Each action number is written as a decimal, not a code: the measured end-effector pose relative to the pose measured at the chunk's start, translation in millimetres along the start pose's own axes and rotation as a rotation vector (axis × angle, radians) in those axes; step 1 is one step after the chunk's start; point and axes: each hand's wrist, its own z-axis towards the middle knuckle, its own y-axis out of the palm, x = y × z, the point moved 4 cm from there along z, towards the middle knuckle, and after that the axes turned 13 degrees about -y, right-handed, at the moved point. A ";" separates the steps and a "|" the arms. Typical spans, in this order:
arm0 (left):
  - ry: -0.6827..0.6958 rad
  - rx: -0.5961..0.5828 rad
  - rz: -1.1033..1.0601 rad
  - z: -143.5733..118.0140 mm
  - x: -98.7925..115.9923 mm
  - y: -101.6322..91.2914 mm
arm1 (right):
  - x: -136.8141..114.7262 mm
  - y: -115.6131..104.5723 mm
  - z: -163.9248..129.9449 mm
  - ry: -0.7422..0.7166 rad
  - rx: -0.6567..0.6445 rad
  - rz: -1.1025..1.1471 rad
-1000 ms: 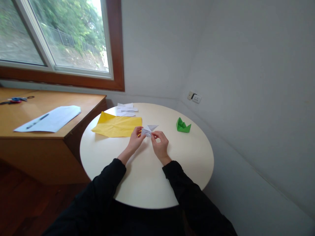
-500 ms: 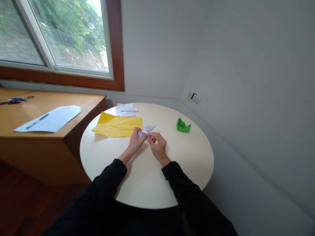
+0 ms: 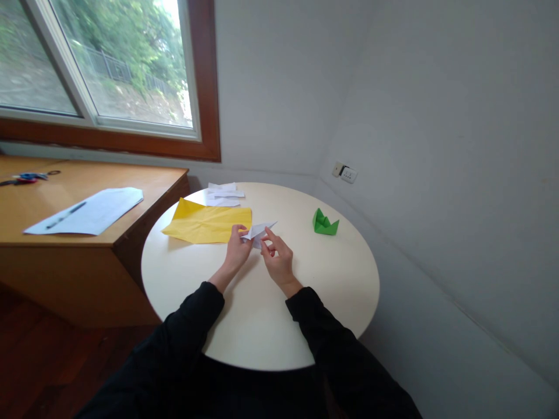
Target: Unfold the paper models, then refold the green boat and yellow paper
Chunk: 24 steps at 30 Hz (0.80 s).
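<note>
Two bare hands meet over the middle of a round white counter (image 3: 244,331), with one piece of folded white paper (image 3: 257,230) between them. The left grip (image 3: 238,250) is clamped on the paper's left end, thumb on the near side and fingers reaching around the far side. From there the paper runs out to the right, its sharp point directed to the far right, beyond the fingertips of both hands. The right grip (image 3: 279,260) is at the paper's near right side, with index finger and thumb set a little apart along its edge; the index fingertip overlaps the paper close to the point. Whether these two fingers pinch a flap or only rest against it, I cannot tell. The paper appears raised above the counter, below which shadows of the hands fall.

Just beyond the left grip, to the left, lies a creased yellow sheet (image 3: 205,222), one corner bent up. Farther off, behind it, are several white paper pieces (image 3: 225,202), overlapping. Well apart on the right side stands a green folded paper (image 3: 325,226) with upright points.

To the far left, a wooden counter (image 3: 157,180) carries white sheets (image 3: 105,209) with a dark pen (image 3: 65,216) lying across them.
</note>
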 end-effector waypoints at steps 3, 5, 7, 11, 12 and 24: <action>-0.036 0.017 -0.056 0.1 0.6 -0.2 | 1.6 -0.4 0.2 0.002 -0.012 -0.033; -0.058 0.028 -0.093 0.0 0.9 -0.6 | 2.6 -1.0 0.7 -0.005 -0.019 -0.074; -0.077 0.039 -0.130 0.4 0.4 -1.4 | 3.3 -1.7 1.1 -0.030 -0.021 -0.126; -0.116 0.043 -0.202 4.0 -3.3 -2.5 | 5.3 -1.4 2.0 -0.057 -0.067 -0.217; -0.127 0.036 -0.220 5.1 -4.5 -2.2 | 5.9 -1.0 2.2 -0.053 -0.088 -0.235; -0.285 -0.076 -0.388 0.9 -0.8 3.5 | 6.4 3.2 2.6 -0.105 -0.277 -0.415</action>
